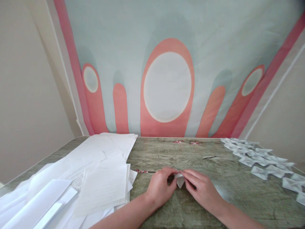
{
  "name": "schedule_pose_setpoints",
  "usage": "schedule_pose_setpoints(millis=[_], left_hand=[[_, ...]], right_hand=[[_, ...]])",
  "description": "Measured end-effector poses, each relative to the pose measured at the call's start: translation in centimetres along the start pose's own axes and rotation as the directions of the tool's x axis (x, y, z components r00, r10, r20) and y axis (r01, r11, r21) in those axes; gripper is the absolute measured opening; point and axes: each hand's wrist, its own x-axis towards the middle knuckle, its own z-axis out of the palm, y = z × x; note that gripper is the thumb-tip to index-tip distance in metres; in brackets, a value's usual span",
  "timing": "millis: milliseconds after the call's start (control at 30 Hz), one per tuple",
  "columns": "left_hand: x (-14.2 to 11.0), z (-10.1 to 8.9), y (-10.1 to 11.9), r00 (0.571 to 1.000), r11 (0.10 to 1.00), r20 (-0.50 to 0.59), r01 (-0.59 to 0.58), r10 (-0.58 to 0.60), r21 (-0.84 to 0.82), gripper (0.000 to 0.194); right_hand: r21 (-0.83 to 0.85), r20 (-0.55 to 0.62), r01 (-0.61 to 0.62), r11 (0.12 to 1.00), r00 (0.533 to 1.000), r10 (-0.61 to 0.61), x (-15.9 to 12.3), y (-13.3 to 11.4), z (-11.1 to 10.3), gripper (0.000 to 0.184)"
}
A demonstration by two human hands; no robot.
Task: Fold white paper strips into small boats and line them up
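Observation:
Between my two hands, just above the table, is a small piece of folded white paper (180, 181), its lower end tapering to a point. My left hand (162, 185) pinches its left edge between thumb and fingers. From the other side, my right hand (201, 187) grips the upper right edge, fingers bent together. The fingertips of both hands nearly meet at the top of the paper and cover part of it.
Loose white sheets (105, 187), some with printed lines, lie heaped at the left. Several folded white paper pieces (259, 172) stand in rows along the right. The wood-grain table (164, 156) meets a patterned cloth backdrop (128, 41) at its far edge.

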Motion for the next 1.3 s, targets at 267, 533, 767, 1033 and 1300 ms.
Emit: schedule_pose_setpoints(millis=[267,533,767,1033,1300], left_hand=[[0.2,-1.0,0.2,0.985,0.942,0.110,-0.157,0.130,0.297,0.020],[0.0,-0.7,-0.1,0.943,0.822,0.218,-0.327,0.252,0.466,0.018],[-0.3,-0.5,0.6,0.916,0.719,0.320,-0.392,0.243,0.574,0.010],[-0.6,-0.5,1.6,0.877,0.623,0.445,-0.452,0.181,0.638,0.019],[-1.3,-0.1,1.5,0.865,0.581,0.477,-0.471,0.157,0.664,0.040]], right_hand=[[-0.076,0.128,0.063,0.995,0.990,-0.053,0.1,0.1,0.0,0.037],[-0.033,0.232,0.090,0.995,0.969,-0.080,0.3,-0.2,-0.6,0.034],[-0.027,0.327,0.078,0.997,0.943,-0.065,0.6,-1.1,-1.6,0.030],[-0.046,0.368,0.026,0.999,0.930,-0.007,0.7,-1.7,-1.7,0.034],[0.022,0.302,0.002,1.000,0.953,-0.008,0.2,-0.6,-0.5,0.045]])
